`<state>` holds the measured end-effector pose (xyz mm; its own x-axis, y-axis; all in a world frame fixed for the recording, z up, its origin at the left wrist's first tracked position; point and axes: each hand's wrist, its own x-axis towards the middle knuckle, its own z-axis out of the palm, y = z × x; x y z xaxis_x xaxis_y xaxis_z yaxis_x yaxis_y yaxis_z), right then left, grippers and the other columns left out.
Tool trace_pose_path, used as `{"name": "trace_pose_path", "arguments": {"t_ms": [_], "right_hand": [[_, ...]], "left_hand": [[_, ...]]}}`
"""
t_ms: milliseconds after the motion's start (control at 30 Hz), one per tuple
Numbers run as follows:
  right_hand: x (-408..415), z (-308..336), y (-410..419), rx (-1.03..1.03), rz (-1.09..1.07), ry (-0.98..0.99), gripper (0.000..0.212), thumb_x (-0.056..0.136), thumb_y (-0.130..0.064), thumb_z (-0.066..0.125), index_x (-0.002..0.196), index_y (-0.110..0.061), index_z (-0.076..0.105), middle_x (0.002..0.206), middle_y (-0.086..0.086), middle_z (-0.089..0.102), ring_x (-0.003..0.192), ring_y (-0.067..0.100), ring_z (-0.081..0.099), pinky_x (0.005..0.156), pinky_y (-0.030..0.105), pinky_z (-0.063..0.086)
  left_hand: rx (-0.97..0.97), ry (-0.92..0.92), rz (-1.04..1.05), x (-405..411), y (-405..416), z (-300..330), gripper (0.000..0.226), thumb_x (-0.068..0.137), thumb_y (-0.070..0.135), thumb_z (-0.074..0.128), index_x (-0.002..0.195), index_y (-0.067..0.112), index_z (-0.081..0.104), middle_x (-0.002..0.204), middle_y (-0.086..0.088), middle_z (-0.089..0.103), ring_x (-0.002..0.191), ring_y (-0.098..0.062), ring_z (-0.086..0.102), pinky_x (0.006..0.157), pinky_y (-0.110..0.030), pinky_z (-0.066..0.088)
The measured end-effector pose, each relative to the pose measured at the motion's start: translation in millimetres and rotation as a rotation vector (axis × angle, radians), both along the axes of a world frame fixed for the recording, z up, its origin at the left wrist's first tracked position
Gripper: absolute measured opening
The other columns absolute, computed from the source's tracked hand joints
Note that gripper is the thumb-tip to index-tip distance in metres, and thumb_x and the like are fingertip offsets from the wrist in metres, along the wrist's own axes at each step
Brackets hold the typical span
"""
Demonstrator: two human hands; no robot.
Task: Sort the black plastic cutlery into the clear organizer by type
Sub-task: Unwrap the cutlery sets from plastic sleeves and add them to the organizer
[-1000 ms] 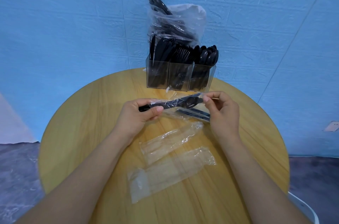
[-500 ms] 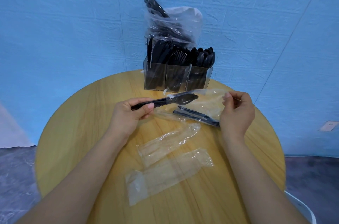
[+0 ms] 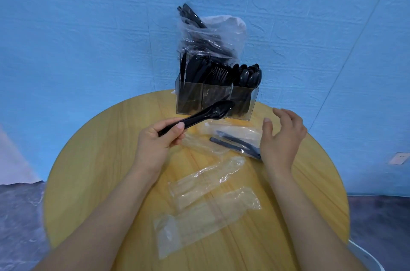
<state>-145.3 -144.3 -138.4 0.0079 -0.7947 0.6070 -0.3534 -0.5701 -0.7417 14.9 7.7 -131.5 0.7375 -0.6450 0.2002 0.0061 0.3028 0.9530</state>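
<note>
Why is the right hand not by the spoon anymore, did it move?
Yes. The right hand let go of the wrapper and moved right, away from the spoon, now open over the table, right of the organizer.

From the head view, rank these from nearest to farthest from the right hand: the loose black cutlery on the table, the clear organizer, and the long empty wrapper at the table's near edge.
Measured from the right hand:
1. Loose black cutlery, lying just beside its thumb, toward the left.
2. Clear organizer, at the table's far edge, up and left.
3. Long empty wrapper, toward the near edge, down and left.
</note>
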Motion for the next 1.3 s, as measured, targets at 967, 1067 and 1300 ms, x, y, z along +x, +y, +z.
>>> {"name": "trace_pose_path", "arguments": {"t_ms": [967,1067,1300], "right_hand": [[67.9,77.4,7.6,0.272,0.781,-0.095,0.012,0.093,-0.033,0.056,0.083,-0.028,0.057,0.069,0.008,0.052,0.061,0.020,0.047,0.053,0.033,0.043],[76.6,88.0,0.8,0.208,0.714,-0.069,0.022,0.092,-0.033,0.059,0.074,-0.020,0.060,0.056,-0.008,0.048,0.053,0.005,0.041,0.054,0.014,0.037],[97.8,102.7,-17.0,0.124,0.692,-0.104,0.024,0.087,-0.019,0.067,0.066,-0.014,0.055,0.056,-0.011,0.043,0.051,0.000,0.036,0.053,0.009,0.032]], "left_hand": [[0.373,-0.379,-0.241,20.7,-27.0,40.0,0.028,0.099,0.026,0.044,0.103,0.007,0.064,0.062,0.010,0.042,0.044,0.000,0.035,0.050,-0.014,0.029],[0.354,-0.459,-0.137,25.5,-38.5,36.9,0.025,0.098,0.024,0.045,0.097,0.008,0.063,0.063,0.009,0.044,0.047,0.004,0.040,0.054,-0.019,0.029],[0.373,-0.446,-0.066,41.1,-52.8,23.7,0.026,0.097,0.029,0.047,0.097,0.009,0.063,0.062,0.011,0.047,0.048,0.002,0.040,0.055,-0.023,0.031]]}}
